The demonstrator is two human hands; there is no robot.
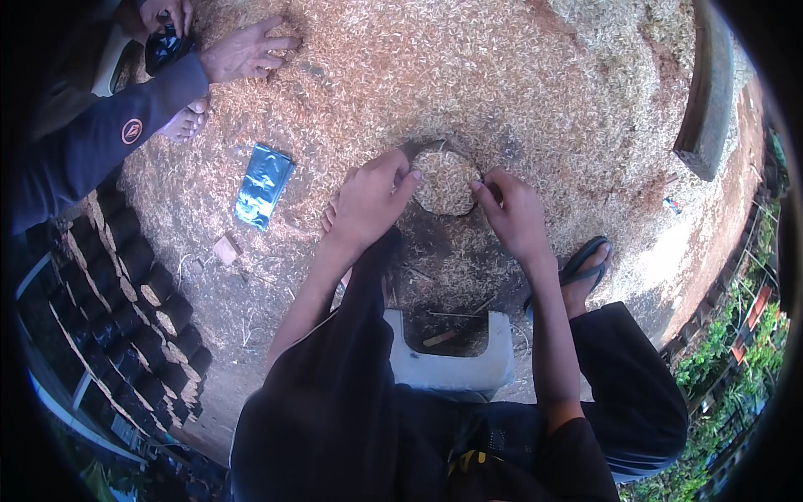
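A round black plastic bag (pixel 445 180), filled to the top with pale husk-like flakes, stands upright in front of me. My left hand (pixel 378 191) is closed at its left rim, thumb against the edge and the other fingers partly hidden. On the opposite side, my right hand (pixel 507 205) pinches the rim between thumb and forefinger. A flat stack of folded dark plastic bags (pixel 264 186) lies on the flakes, left of my left hand.
Loose husk-like flakes (pixel 535 75) spread over the ground. A co-worker's hand (pixel 249 52) reaches in at upper left; their other hand holds a black bag (pixel 167 48). Filled black bags (pixel 125 309) are stacked at left. A wooden beam (pixel 705 100) lies at right; a pale stool (pixel 452 368) is beneath me.
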